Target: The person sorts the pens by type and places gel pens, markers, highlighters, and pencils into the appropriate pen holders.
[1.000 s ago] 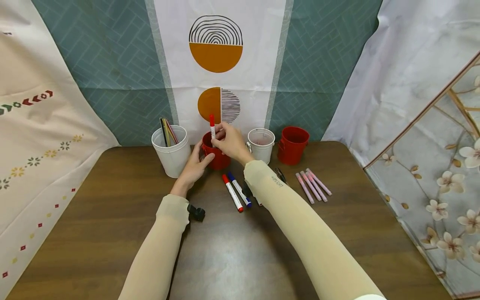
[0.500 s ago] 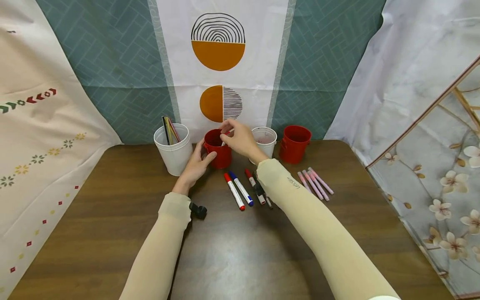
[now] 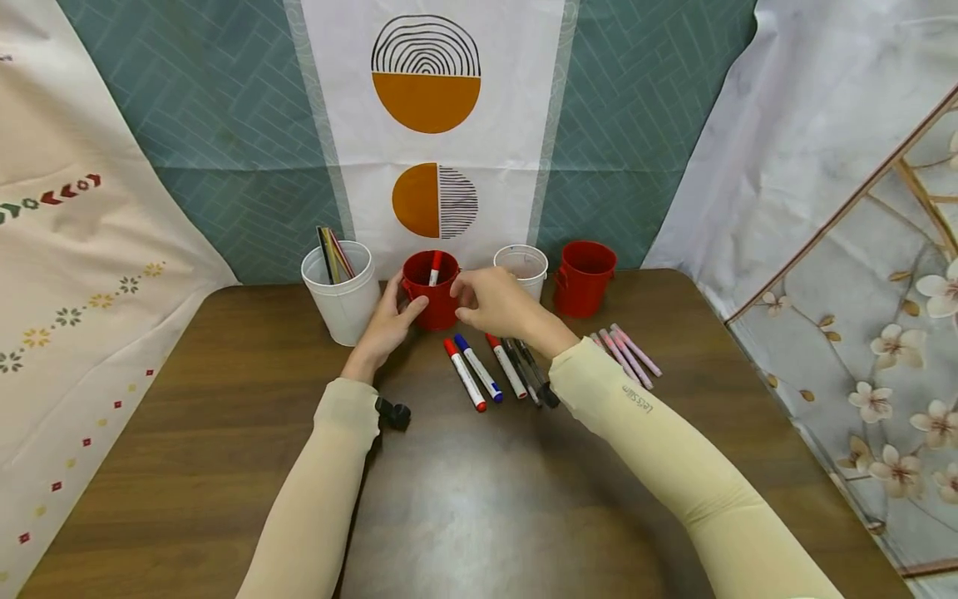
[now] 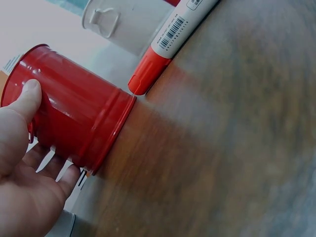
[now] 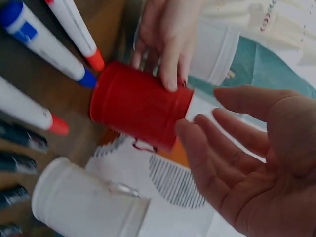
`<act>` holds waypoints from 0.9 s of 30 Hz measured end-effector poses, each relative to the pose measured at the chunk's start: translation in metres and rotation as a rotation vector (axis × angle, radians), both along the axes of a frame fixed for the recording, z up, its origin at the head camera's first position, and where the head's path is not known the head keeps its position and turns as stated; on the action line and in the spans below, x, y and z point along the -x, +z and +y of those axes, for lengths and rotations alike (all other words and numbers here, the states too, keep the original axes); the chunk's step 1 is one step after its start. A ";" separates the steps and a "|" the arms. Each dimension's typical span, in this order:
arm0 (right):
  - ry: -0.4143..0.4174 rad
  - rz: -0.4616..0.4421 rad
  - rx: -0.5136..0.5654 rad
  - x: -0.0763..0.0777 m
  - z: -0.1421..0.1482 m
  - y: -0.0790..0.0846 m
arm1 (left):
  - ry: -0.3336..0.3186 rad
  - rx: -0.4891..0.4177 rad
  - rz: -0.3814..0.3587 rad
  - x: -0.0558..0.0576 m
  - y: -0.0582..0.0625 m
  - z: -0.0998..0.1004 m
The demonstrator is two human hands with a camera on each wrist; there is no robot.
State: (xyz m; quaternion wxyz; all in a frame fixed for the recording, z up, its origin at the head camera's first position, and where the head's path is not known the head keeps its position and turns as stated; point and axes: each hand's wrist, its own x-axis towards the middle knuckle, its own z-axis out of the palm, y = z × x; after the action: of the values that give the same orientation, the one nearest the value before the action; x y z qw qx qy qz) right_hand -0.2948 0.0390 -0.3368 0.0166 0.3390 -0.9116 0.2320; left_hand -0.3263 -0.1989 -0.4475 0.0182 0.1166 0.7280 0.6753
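Observation:
My left hand (image 3: pixel 383 331) holds a small red metal bucket (image 3: pixel 440 314) from its left side. In the left wrist view its thumb lies on the bucket's front, with the fingers around the far side. A red-capped whiteboard marker (image 3: pixel 435 268) stands tilted inside, its cap above the rim. Just right of that bucket is my right hand (image 3: pixel 500 301), with nothing between its loosely bent fingers, as the right wrist view shows. In front on the table lie a red marker (image 3: pixel 466 376), a blue marker (image 3: pixel 479 368), another red marker (image 3: pixel 507 366) and several black pens (image 3: pixel 524 370).
A white bucket (image 3: pixel 346 312) with pencils (image 3: pixel 336 254) stands at the left. Behind my right hand is another white bucket (image 3: pixel 523 259), and beyond it a second red bucket (image 3: pixel 582 287). Several pink pens (image 3: pixel 636 353) lie at the right, partly behind my right forearm.
The red marker went from my right hand down into the red bucket and was let go. My right hand then moved right and toward me. My left hand stays on the bucket.

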 end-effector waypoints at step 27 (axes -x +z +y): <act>-0.136 -0.119 -0.249 -0.040 -0.031 -0.081 | 0.008 0.016 0.005 0.003 -0.002 -0.001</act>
State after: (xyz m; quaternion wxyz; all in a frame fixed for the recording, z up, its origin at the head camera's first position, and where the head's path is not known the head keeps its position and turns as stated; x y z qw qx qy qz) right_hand -0.2543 0.0079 -0.4174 -0.0640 0.2615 -0.9535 0.1354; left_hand -0.3293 -0.1997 -0.4490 0.0146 0.1152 0.7338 0.6694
